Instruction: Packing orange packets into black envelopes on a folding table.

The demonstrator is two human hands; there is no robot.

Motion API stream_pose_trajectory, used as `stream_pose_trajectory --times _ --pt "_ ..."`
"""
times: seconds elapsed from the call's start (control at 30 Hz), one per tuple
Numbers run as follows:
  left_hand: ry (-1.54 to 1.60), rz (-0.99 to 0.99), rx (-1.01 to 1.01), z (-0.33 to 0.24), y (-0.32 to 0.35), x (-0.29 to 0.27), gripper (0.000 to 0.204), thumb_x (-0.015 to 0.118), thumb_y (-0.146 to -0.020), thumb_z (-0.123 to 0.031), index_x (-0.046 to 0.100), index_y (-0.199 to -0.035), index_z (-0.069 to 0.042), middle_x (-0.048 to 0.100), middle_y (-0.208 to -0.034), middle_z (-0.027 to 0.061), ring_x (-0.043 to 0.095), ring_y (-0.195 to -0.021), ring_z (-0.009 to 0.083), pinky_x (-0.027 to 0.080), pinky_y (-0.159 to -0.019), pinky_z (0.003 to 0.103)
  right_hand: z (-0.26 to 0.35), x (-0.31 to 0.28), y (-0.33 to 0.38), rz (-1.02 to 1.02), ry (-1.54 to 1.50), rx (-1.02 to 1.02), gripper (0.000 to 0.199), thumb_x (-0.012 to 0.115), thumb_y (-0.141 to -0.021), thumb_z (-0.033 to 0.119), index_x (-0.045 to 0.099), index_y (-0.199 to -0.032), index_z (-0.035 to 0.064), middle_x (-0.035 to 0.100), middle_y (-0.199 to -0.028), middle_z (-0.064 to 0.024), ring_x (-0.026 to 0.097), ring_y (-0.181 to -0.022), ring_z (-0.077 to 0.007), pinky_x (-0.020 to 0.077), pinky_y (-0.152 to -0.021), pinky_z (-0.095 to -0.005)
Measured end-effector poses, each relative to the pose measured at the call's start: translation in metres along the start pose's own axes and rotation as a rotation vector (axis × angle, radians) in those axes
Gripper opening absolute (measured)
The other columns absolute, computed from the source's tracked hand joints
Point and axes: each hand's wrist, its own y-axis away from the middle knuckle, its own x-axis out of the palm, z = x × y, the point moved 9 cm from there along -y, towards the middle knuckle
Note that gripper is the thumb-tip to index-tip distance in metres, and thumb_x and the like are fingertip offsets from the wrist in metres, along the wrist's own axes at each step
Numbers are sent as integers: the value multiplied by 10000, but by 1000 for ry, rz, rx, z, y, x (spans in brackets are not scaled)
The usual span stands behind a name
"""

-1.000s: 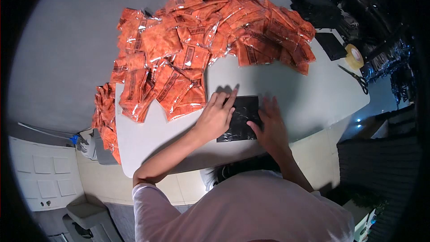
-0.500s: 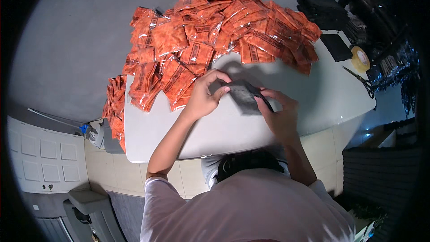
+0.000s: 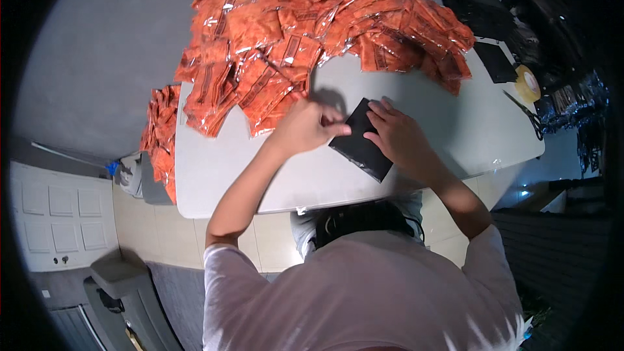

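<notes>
Left hand (image 3: 304, 129) has fingers curled, thumb at black packet's (image 3: 365, 149) edge, pinch indeterminable; right hand (image 3: 402, 136), thumb spread from fingers, touches its upper face.

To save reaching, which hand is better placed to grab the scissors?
Probably your right hand: it's nearer the scissors; your left hand is at the black packet's left edge.

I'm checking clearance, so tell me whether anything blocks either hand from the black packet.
Nothing visible does: the right hand rests on the black packet; the left hand is at its left edge.
</notes>
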Motion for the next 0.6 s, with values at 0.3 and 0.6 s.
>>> stream_pose_trajectory --times 0.3,0.6 --pt "-130 150 -180 3 21 18 406 939 -766 -355 784 -902 -5 763 -798 154 755 -741 292 568 -708 392 -42 3 46 132 -35 545 485 735 -955 422 668 -1198 8 629 -1369 -189 626 -1252 -360 539 -995 -494" --pt "474 118 -183 37 14 43 301 872 -888 -76 632 -1051 4 698 -872 14 655 -803 88 523 -707 259 -76 -24 60 -221 -886 770 340 834 -916 199 696 -1170 20 773 -951 -89 738 -830 -192 575 -771 -320"
